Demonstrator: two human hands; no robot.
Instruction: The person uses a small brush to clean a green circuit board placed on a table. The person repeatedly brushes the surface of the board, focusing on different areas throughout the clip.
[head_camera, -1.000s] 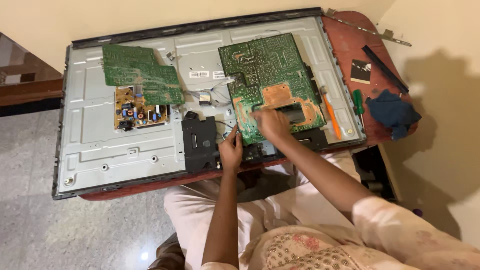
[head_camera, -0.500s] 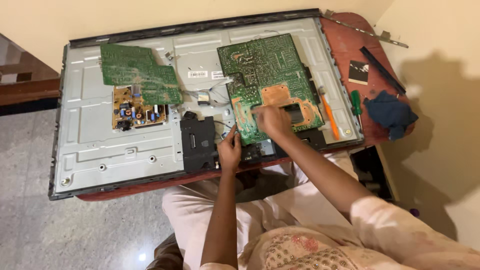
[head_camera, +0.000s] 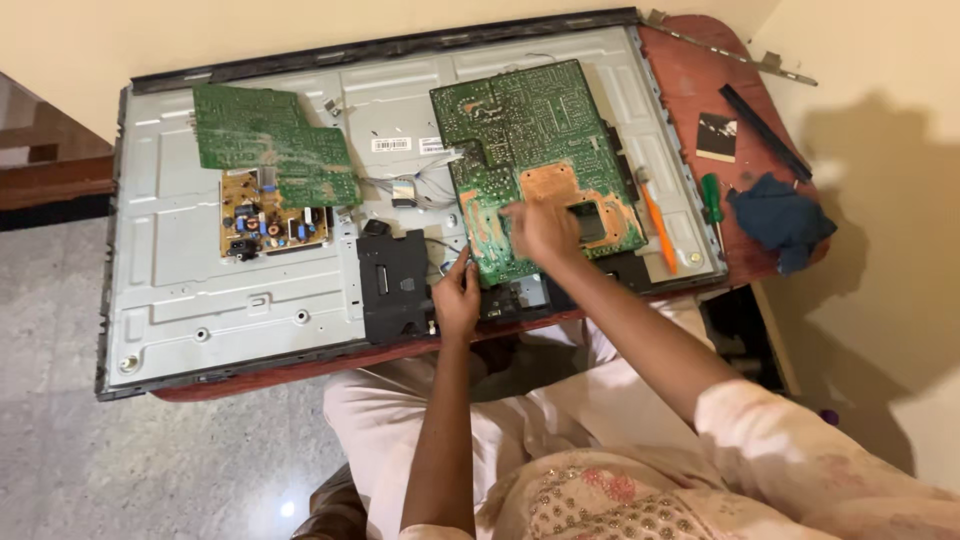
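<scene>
An opened flat-screen television lies back-up, its grey metal rear panel exposed. A large green circuit board sits tilted on the panel's right half. My left hand pinches this board's lower left corner, beside a black plastic cover. My right hand lies flat on the board's lower middle, next to its orange-brown patch and dark square cutout; the hand is blurred. A smaller green board and a yellow power board sit on the left half.
An orange-handled tool lies on the panel's right edge. On the red table are a green-handled screwdriver, a dark blue cloth, a small black card and a long black strip. My lap is against the near edge.
My right hand has shifted slightly left over the large green board. My left hand stays at the board's lower left corner. The view has barely moved.
</scene>
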